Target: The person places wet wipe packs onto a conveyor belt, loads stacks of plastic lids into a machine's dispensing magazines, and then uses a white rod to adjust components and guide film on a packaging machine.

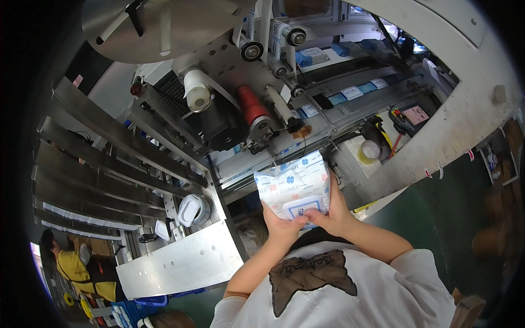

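Both hands hold a soft packet of wipes (293, 184) with a floral print and a white-and-blue plastic lid close to my chest. My left hand (283, 225) grips its lower left side, and my right hand (334, 209) its right side. The two thumbs lie at the lid, and most of the other fingers are hidden behind the packet. Just beyond it stands a labelling machine with a red roller (253, 104) and a white roller (197, 90). Farther right, flat packets with labels (351, 93) lie on a conveyor (324, 117).
A round tub with white lids (195, 210) stands on the metal frame at left, beside curved metal guide rails (102, 164). A tape roll (369, 151) and a control pendant (412, 117) sit at right. A co-worker in yellow (78, 266) is at lower left.
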Demonstrator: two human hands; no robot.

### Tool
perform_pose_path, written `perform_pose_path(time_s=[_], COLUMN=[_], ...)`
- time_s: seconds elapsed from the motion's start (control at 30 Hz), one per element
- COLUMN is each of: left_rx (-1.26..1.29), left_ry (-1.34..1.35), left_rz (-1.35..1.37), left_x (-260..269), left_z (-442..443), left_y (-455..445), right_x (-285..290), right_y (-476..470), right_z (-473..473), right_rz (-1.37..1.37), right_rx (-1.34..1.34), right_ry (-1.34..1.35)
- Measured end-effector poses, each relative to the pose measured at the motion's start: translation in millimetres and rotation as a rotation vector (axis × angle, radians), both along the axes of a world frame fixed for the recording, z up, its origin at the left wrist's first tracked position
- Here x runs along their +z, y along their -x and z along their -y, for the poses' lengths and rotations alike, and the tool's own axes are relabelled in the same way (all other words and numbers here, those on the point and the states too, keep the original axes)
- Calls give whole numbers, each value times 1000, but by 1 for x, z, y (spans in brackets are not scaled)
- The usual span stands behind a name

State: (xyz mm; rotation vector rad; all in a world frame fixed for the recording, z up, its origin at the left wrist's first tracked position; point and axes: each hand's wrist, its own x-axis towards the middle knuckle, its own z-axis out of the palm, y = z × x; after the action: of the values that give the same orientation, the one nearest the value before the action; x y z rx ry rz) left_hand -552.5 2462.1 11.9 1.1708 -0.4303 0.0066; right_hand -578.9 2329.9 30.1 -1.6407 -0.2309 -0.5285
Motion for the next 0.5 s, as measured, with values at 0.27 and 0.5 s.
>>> perform_pose_path(time_s=[0.27,0.5], left_rx=[97,148], left_ry=[162,116], left_rz=[-57,-9], left_x=[-4,-3], left_z=[8,2], left_y=[-5,-7], right_x=[12,17], right_y=[0,-1], right_z=[-1,-6], right_rz=[-68,-54], right_rx=[0,-20], right_ry=[28,148])
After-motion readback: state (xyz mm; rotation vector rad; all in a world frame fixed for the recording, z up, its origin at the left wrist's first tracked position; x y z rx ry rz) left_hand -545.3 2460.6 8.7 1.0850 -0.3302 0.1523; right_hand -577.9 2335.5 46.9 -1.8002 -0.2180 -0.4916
